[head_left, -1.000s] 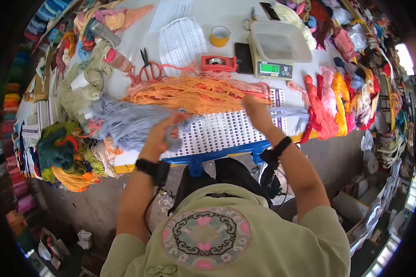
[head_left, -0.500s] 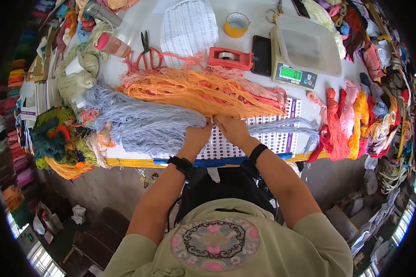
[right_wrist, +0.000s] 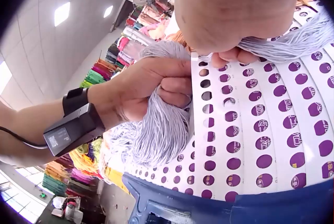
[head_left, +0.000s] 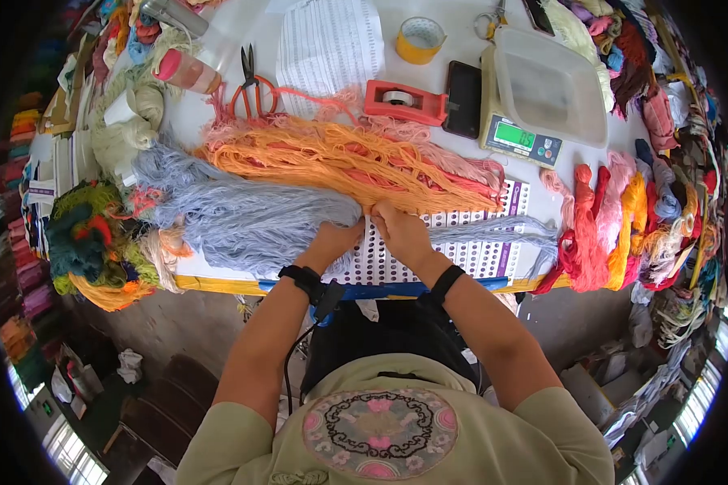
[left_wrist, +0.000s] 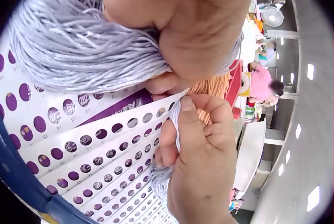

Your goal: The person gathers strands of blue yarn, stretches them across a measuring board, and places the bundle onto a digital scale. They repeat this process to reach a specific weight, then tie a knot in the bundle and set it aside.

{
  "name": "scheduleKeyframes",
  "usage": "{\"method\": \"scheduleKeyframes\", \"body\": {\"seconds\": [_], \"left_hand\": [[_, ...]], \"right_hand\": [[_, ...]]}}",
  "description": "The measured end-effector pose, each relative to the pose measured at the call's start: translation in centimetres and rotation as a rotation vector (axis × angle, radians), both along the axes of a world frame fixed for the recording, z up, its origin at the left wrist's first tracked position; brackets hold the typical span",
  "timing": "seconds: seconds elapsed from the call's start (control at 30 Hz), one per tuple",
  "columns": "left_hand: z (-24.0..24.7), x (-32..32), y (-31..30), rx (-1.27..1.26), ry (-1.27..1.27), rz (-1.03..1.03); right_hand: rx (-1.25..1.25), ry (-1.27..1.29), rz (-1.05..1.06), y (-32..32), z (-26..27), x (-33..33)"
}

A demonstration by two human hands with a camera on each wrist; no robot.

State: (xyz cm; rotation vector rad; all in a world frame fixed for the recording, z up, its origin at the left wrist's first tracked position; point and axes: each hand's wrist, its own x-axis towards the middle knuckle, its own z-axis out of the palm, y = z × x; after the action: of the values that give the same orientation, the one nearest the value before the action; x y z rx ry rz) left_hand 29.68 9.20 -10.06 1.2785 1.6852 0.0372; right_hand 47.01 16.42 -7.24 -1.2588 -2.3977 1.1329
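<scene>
The left hand (head_left: 337, 241) and right hand (head_left: 403, 232) have come together over the hole-punched cards (head_left: 388, 265) since a second ago: the left grips the pale-blue skein (head_left: 251, 217) covering the cards' left part, the right pinches pale-blue strands (left_wrist: 176, 113) at a card's end. Best, I judge, to steady that card, keeping strands untwisted.

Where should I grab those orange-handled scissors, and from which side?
Probably by the handle loops of the scissors, reaching from your side over the orange yarn: the loops face you, the blades point away. Pink yarn lies close by, so mind snagging it.
</scene>
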Motion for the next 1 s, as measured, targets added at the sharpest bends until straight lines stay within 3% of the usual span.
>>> {"method": "scheduleKeyframes", "body": {"seconds": [0.17, 0.23, 0.3, 0.4, 0.53, 0.73, 0.8, 0.83, 0.9, 1.0], "left_hand": [[-0.9, -0.3, -0.5, 0.225, -0.305, 0.227], [1.4, -0.1, 0.2, 0.319, -0.376, 0.328], [4.0, 0.1, 1.1, -0.136, -0.453, 0.610], [5.2, -0.1, 1.8, -0.179, -0.321, 0.440], [4.7, 0.1, 1.7, -0.243, -0.272, 0.423], [4.0, 0.4, 1.3, -0.132, -0.307, 0.452], [1.0, -1.4, -0.2, 0.052, 0.013, 0.299], [2.1, -2.5, -0.3, 0.052, 0.014, 0.300], [4.5, -4.6, -0.2, 0.189, -0.347, 0.768], [6.2, -5.6, -0.1, 0.113, -0.496, 0.839]], "right_hand": [[-0.047, 0.102, 0.016, 0.4, 1.1, 0.4], [-0.075, 0.125, 0.031, 0.4, 1.2, 0.5], [-0.038, 0.076, 0.019, 0.2, 0.9, 0.3], [-0.061, 0.109, 0.012, 0.0, 0.7, 0.4], [0.001, 0.109, 0.018, -0.9, 2.0, 1.1], [-0.136, -0.067, 0.119, 0.2, 3.2, 0.4], [-0.139, -0.136, 0.171, 0.3, 2.5, 0.7], [-0.139, -0.135, 0.172, 0.3, 1.9, 0.9], [-0.115, 0.000, 0.139, 0.1, 1.0, 1.0], [-0.104, 0.003, 0.122, 0.1, 0.9, 0.8]]}}
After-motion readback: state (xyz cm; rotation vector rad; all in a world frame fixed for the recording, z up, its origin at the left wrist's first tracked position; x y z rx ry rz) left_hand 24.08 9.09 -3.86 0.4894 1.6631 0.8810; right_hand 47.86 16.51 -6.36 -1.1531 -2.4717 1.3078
